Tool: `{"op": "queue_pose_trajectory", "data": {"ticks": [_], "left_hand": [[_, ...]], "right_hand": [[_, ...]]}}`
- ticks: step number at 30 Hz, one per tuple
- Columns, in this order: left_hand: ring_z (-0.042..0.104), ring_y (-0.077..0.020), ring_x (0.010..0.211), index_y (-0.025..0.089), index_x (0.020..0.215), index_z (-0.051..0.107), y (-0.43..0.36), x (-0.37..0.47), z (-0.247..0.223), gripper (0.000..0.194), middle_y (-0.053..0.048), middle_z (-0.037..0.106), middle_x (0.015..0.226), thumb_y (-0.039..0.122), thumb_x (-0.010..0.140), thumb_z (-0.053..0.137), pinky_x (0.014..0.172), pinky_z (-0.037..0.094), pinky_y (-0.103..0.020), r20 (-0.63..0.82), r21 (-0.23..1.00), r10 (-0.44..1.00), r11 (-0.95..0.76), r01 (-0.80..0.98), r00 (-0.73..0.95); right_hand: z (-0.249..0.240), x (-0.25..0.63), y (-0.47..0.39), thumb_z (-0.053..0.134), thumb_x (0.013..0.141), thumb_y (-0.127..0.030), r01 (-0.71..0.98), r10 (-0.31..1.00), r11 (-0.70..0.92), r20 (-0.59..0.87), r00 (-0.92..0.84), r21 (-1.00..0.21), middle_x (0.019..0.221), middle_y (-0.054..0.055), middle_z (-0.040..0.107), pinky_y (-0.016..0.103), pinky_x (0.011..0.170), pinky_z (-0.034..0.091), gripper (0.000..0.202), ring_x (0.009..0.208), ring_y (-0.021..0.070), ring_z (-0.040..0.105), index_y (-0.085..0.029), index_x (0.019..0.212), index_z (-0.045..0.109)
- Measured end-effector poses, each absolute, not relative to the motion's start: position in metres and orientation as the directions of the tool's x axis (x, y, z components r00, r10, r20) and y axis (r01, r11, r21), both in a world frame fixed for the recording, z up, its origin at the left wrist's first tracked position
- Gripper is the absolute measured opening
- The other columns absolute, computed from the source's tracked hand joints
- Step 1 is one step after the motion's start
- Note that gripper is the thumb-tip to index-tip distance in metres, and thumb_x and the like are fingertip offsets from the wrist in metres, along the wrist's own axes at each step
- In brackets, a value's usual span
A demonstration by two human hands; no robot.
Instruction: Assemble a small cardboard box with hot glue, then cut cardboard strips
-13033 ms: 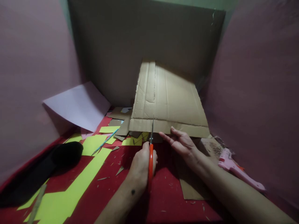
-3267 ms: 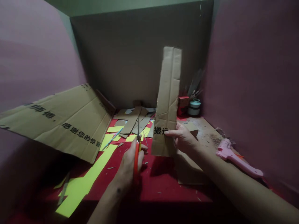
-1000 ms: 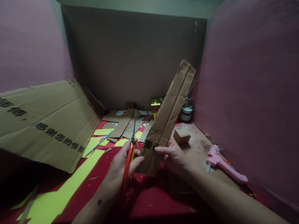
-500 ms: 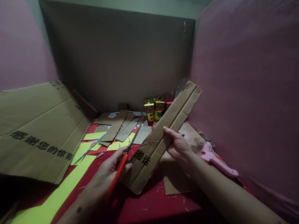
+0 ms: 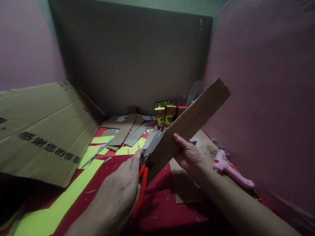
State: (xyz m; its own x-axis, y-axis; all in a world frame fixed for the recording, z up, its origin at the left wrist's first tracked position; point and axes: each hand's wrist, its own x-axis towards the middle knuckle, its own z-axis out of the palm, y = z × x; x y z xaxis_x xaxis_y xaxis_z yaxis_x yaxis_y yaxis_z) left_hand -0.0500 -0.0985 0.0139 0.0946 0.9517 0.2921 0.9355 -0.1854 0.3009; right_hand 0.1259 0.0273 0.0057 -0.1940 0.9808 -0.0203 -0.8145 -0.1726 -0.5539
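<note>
My left hand (image 5: 116, 190) is closed around a pair of scissors (image 5: 143, 193) with red handles. Their metal blades point up and away, lying against the left edge of a brown cardboard strip (image 5: 197, 118). Whether the blades bite into the cardboard, I cannot tell. My right hand (image 5: 189, 159) grips the strip at its right edge, thumb on top and fingers underneath. The strip is tilted, its far end raised to the right; part of a black printed character shows near its lower end. Below my right hand lies another cardboard piece (image 5: 184, 188) on the red tabletop (image 5: 157, 214).
A large printed cardboard sheet (image 5: 46, 131) rises at left. Yellow paper (image 5: 73, 193), a blue pen-like stick (image 5: 97, 153) and cardboard offcuts (image 5: 124, 129) lie about. Small cardboard figures (image 5: 159, 113) stand at the back. A pink glue gun (image 5: 231, 168) rests by the right wall.
The strip has turned over partly, hiding its crease and most of its print, and its far end has swung right. The scissors have moved to its left edge, with their blades turned.
</note>
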Motion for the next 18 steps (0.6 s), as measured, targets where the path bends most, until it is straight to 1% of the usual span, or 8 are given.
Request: {"op": "queue_pose_trajectory", "data": {"ticks": [3, 6, 8, 11, 13, 15, 18], "left_hand": [[0.065, -0.0297, 0.087, 0.009, 0.148, 0.026, -0.093, -0.049, 0.009, 0.063, -0.019, 0.066, 0.107, 0.022, 0.087, 0.032, 0.067, 0.051, -0.037, 0.248, 0.127, 0.965, -0.122, 0.984, 0.088], [0.066, -0.0278, 0.078, 0.008, 0.148, 0.026, -0.089, -0.047, 0.008, 0.060, -0.017, 0.067, 0.098, 0.018, 0.088, 0.026, 0.060, 0.046, -0.035, 0.249, 0.014, 0.966, -0.075, 0.997, 0.069], [0.066, -0.0272, 0.076, 0.008, 0.148, 0.025, -0.088, -0.044, 0.013, 0.061, -0.016, 0.068, 0.094, 0.015, 0.087, 0.025, 0.059, 0.045, -0.034, 0.204, -0.015, 0.977, -0.060, 0.998, 0.062], [0.068, -0.0306, 0.079, 0.004, 0.148, 0.025, -0.088, -0.038, 0.028, 0.063, -0.018, 0.068, 0.095, 0.013, 0.085, 0.027, 0.062, 0.046, -0.037, 0.036, -0.041, 0.999, -0.035, 0.999, 0.036], [0.069, -0.0327, 0.082, 0.004, 0.148, 0.023, -0.089, -0.035, 0.038, 0.066, -0.019, 0.069, 0.098, 0.016, 0.084, 0.033, 0.063, 0.048, -0.039, -0.040, -0.048, 0.999, -0.029, 0.998, 0.027], [0.070, -0.0324, 0.081, 0.005, 0.148, 0.025, -0.091, -0.032, 0.046, 0.068, -0.017, 0.070, 0.098, 0.017, 0.082, 0.037, 0.063, 0.049, -0.038, -0.049, -0.055, 0.998, -0.036, 0.998, 0.033], [0.071, -0.0291, 0.076, 0.008, 0.141, 0.038, -0.094, -0.030, 0.055, 0.060, -0.016, 0.072, 0.097, 0.015, 0.081, 0.035, 0.059, 0.048, -0.033, -0.009, -0.082, 0.999, -0.054, 0.995, 0.054]], "right_hand": [[0.006, 0.126, 0.024, 0.084, 0.058, -0.011, -0.824, 0.979, -0.172, 0.002, -0.206, -0.539, 0.090, 0.003, 0.077, 0.033, 0.089, 0.055, 0.035, 0.085, 0.0172, 0.068, -0.017, 0.091, 0.074], [0.006, 0.126, 0.022, 0.084, 0.058, -0.011, -0.829, 0.977, -0.177, 0.004, -0.211, -0.530, 0.086, 0.003, 0.077, 0.034, 0.091, 0.054, 0.034, 0.085, 0.0180, 0.068, -0.017, 0.089, 0.074], [0.006, 0.125, 0.022, 0.084, 0.058, -0.010, -0.830, 0.977, -0.183, 0.000, -0.215, -0.527, 0.084, 0.002, 0.076, 0.035, 0.091, 0.054, 0.033, 0.085, 0.0180, 0.068, -0.018, 0.088, 0.074], [0.004, 0.125, 0.022, 0.084, 0.057, -0.010, -0.828, 0.974, -0.199, -0.014, -0.225, -0.524, 0.085, 0.002, 0.076, 0.035, 0.090, 0.054, 0.034, 0.085, 0.0180, 0.067, -0.017, 0.089, 0.074], [0.004, 0.125, 0.023, 0.085, 0.057, -0.011, -0.829, 0.974, -0.203, -0.016, -0.228, -0.521, 0.086, 0.003, 0.076, 0.035, 0.089, 0.054, 0.036, 0.086, 0.0183, 0.067, -0.017, 0.090, 0.074], [0.005, 0.125, 0.022, 0.085, 0.055, -0.010, -0.833, 0.974, -0.207, -0.023, -0.227, -0.513, 0.086, 0.002, 0.076, 0.035, 0.089, 0.054, 0.038, 0.084, 0.0183, 0.067, -0.017, 0.090, 0.073], [0.008, 0.125, 0.021, 0.085, 0.053, -0.010, -0.835, 0.971, -0.226, -0.048, -0.234, -0.502, 0.084, 0.002, 0.076, 0.036, 0.090, 0.053, 0.040, 0.084, 0.0188, 0.067, -0.017, 0.091, 0.073]]}}
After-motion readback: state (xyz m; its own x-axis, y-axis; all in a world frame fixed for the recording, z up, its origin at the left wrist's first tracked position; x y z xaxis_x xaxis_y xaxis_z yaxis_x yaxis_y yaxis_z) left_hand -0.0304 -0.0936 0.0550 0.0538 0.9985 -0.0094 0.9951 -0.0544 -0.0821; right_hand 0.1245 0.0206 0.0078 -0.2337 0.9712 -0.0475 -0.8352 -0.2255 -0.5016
